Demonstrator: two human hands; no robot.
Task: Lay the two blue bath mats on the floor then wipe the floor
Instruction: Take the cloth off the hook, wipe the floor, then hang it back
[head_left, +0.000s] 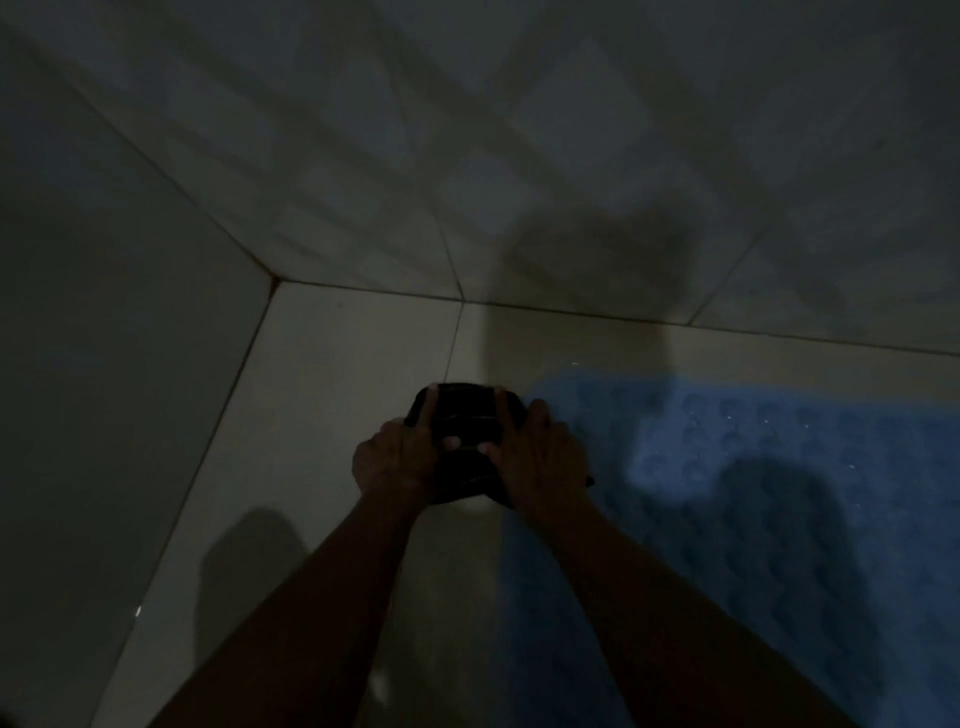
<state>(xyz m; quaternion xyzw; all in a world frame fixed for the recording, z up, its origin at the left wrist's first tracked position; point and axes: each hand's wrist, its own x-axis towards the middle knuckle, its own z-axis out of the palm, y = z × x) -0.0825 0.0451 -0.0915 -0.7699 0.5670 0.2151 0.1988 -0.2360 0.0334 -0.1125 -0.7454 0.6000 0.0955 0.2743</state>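
Observation:
In dim light, a dark folded cloth lies on the pale tiled floor near a corner. My left hand presses on its left side with fingers stretched forward. My right hand presses flat on its right side, thumb toward the middle. A blue bath mat with a bumpy texture lies flat on the floor to the right, its left edge beside my right hand. Only one mat is in view.
Tiled walls meet the floor on the left and ahead, forming a corner just beyond the cloth. Shadows of my head and arms fall on the wall and floor. Bare floor stretches between the left wall and the mat.

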